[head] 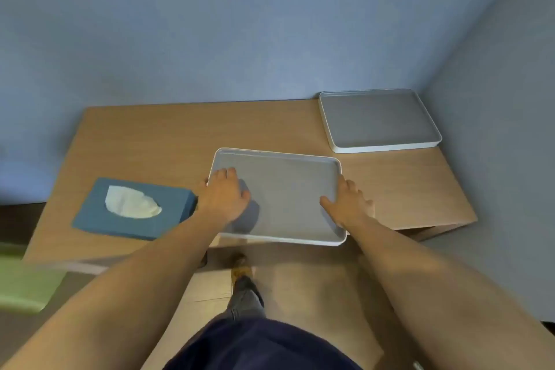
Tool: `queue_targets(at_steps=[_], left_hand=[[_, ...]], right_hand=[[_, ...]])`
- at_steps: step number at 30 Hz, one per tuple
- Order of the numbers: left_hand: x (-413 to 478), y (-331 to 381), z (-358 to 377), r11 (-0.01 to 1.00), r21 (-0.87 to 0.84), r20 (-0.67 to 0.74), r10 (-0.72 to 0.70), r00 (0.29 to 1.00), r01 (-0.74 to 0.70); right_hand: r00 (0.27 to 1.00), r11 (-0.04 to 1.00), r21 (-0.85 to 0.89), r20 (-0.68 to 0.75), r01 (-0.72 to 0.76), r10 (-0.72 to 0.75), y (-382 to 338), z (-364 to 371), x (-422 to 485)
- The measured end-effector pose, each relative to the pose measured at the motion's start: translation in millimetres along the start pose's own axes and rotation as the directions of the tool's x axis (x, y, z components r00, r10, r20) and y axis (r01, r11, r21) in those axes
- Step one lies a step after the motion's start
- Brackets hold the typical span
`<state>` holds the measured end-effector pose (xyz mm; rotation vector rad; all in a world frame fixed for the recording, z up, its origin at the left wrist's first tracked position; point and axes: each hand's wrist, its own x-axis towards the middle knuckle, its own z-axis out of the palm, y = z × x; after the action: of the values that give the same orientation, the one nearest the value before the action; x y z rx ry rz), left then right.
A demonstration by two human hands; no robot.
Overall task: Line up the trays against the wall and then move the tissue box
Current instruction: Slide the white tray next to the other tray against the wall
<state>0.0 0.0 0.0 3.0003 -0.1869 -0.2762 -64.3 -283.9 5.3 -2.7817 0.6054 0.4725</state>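
The tabletop point(156, 141) carries 2 trays: the far tray point(379, 120) in its back right corner, the near tray point(288, 198) overhanging its front edge. The tissue box point(132, 209) sits front left. The left hand point(226, 194) and right hand point(348, 203) grip the near tray's sides.

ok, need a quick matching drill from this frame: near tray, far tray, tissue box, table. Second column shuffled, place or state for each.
Column 1
1. near tray
2. far tray
3. tissue box
4. table

Column 2
A. blue, white tissue showing on top, left of both hands
B. wooden, bears everything
C. in the back right corner, against the wall
D. at the front edge, left hand and right hand on its sides

Pairs: 1-D, 2-C, 3-A, 4-B
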Motion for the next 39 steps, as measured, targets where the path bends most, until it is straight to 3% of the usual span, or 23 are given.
queue_targets(at_steps=[7, 13, 19, 21, 28, 39], left_hand=[[80, -34, 4, 0.993, 0.079, 0.142, -0.101, 0.985, 0.090], [107, -44, 19, 0.965, -0.077, 0.328, -0.211, 0.921, 0.249], [121, -49, 23, 0.919, -0.086, 0.424, -0.317, 0.849, 0.386], [121, -51, 21, 0.919, -0.034, 0.476, -0.330, 0.815, 0.392], [117, -51, 21, 0.934, 0.040, 0.489, -0.329, 0.808, 0.355], [188, -70, -32, 0.949, 0.060, 0.392, -0.308, 0.867, 0.310]], right_hand=[[0.961, 0.972, 0.039, 0.167, -0.230, 0.221, -18, -3, 49], [0.945, 0.957, 0.016, 0.159, -0.291, 0.285, -16, 6, 68], [0.922, 0.938, 0.021, 0.193, -0.347, 0.337, -9, 20, 75], [0.922, 0.938, 0.026, 0.197, -0.346, 0.334, -9, 22, 78], [0.934, 0.952, 0.016, 0.199, -0.305, 0.296, -12, 13, 95], [0.988, 0.992, 0.014, 0.098, -0.124, 0.122, -66, -43, 184]])
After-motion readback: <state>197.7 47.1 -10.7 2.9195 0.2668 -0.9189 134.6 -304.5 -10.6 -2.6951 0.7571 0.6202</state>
